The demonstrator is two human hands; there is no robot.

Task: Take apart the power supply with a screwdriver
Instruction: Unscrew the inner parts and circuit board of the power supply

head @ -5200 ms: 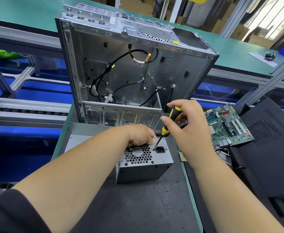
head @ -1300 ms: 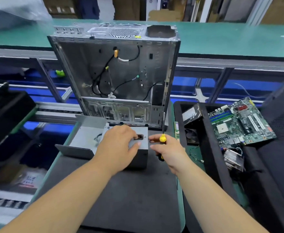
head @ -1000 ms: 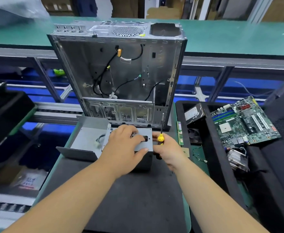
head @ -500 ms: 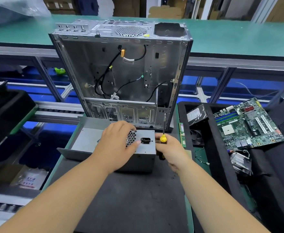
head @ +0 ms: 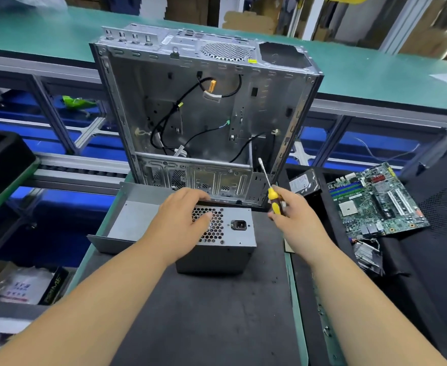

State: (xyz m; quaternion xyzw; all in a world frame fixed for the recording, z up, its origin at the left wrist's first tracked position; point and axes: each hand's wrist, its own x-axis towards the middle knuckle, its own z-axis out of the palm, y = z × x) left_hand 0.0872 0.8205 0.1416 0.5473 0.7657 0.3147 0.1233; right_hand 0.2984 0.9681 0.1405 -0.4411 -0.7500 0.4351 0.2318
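Note:
The grey metal power supply (head: 233, 241) stands on the black mat with its honeycomb fan grille and power socket facing up. My left hand (head: 182, 223) rests on top of it, fingers reaching over the far edge and thumb on the grille. My right hand (head: 293, 220) holds the yellow-and-black screwdriver (head: 272, 199) to the right of the power supply, its shaft pointing up and away, clear of the metal. A loose grey sheet-metal cover (head: 127, 220) lies on the power supply's left side.
An emptied computer case (head: 206, 114) with loose cables stands upright just behind the power supply. To the right a black tray holds a green motherboard (head: 375, 199), a hard drive (head: 303, 182) and a heat sink (head: 367, 254). A black bin (head: 0, 159) sits at far left.
The power supply was tipped so its grille faces up more fully. My right hand has lifted off its right edge and swung the screwdriver out to the right. My left hand stays on top.

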